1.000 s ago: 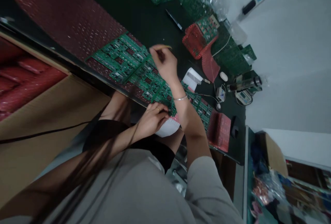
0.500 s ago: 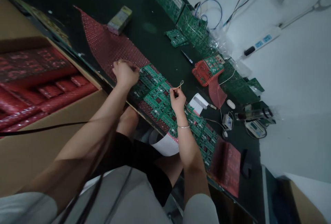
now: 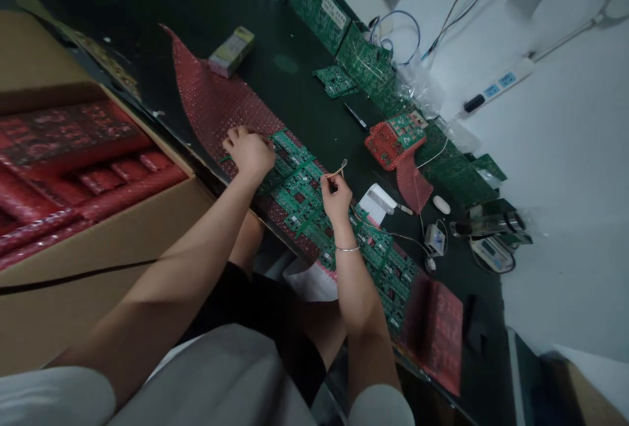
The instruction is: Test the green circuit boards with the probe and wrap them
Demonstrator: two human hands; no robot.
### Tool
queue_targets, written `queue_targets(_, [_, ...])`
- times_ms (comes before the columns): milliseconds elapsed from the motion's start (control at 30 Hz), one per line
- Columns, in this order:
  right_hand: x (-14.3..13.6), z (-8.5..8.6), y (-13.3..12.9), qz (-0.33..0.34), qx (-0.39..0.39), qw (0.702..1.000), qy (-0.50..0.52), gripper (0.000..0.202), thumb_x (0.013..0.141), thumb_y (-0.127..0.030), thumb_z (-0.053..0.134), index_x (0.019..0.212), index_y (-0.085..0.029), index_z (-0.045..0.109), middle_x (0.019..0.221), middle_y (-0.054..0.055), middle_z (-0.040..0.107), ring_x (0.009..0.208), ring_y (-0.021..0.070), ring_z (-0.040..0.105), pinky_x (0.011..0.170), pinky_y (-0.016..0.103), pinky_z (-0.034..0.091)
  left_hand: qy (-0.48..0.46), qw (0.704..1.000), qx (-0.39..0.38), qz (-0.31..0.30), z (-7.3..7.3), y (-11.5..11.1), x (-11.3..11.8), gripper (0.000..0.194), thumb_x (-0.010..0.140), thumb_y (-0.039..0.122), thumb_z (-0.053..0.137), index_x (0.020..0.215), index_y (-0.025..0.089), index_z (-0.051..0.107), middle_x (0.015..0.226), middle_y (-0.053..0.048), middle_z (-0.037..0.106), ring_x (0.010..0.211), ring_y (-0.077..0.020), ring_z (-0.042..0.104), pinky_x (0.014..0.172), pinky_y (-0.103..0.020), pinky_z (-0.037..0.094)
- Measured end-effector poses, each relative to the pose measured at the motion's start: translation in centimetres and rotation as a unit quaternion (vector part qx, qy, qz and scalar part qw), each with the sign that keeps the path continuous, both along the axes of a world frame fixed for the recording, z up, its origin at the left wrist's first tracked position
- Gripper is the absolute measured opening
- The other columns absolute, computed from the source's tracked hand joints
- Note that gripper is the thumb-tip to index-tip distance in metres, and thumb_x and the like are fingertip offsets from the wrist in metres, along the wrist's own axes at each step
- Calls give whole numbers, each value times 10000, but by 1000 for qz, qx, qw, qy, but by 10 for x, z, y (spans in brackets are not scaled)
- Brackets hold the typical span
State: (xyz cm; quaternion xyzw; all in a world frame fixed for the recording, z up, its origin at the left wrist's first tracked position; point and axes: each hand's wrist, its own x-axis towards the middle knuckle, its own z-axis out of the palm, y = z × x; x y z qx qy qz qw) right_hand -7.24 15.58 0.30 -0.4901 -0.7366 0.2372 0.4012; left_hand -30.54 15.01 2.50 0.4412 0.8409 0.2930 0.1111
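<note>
A row of green circuit boards (image 3: 301,191) lies on a sheet of red bubble wrap (image 3: 230,99) along the near edge of the dark table. My left hand (image 3: 251,153) is over the left end of the row, fingers curled down. A small green sliver shows at its left side; what the fingers hold is hidden. Above the middle boards, my right hand (image 3: 337,198) is closed in a pinch on a thin cable (image 3: 337,171), whose end sticks up past the fingertips. The rest of the cable runs off to the right across the boards.
A cardboard box (image 3: 142,223) with red-wrapped packs stands at the left. A small yellow-grey box (image 3: 231,52) rests on the bubble wrap. Beyond the boards lie a pen (image 3: 356,116), a red-wrapped board stack (image 3: 396,141), a white paper roll (image 3: 377,203) and a small power unit (image 3: 435,240).
My left hand has shifted slightly right and down over the end board, and a green sliver now shows beside it. My right hand keeps the cable in nearly the same place. The view has shifted slightly.
</note>
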Motion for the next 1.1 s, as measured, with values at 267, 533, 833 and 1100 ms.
queue_targets(267, [-3, 6, -4, -15, -9, 1000, -10, 217, 988, -387, 576, 956, -198, 679, 956, 66, 794, 902, 188, 733, 909, 307, 574, 58, 997, 8, -56, 8, -24, -1, 578, 977, 347, 533, 1497, 97, 575, 1514, -250, 577, 1448, -456, 452, 1162, -609, 376])
queue_targets(533, [-3, 7, -4, -14, -21, 1000, -6, 227, 980, -399, 578, 945, -200, 683, 987, 75, 800, 916, 190, 733, 930, 315, 580, 171, 960, -7, -223, -3, -45, -17, 608, 1052, 519, 464, 1498, 149, 648, 1634, -244, 481, 1507, -474, 423, 1180, -617, 378])
queue_targets(833, [-14, 8, -7, -31, 0, 999, -30, 217, 1000, -358, 567, 932, -204, 704, 931, 58, 792, 878, 190, 739, 867, 285, 583, 187, 955, 46, -225, 1, -37, -16, 612, 969, 500, 551, 1304, 25, 745, 1477, -346, 588, 1408, -513, 538, 1134, -585, 461])
queue_targets(1100, [-42, 81, 60, -62, 11, 974, -217, 103, 1004, -242, 666, 937, -194, 728, 921, 63, 800, 876, 201, 760, 806, 265, 551, 275, 941, 17, -197, 4, -34, -17, 742, 966, 537, 352, 1342, 17, 725, 1478, -339, 601, 1382, -479, 574, 1057, -535, 524])
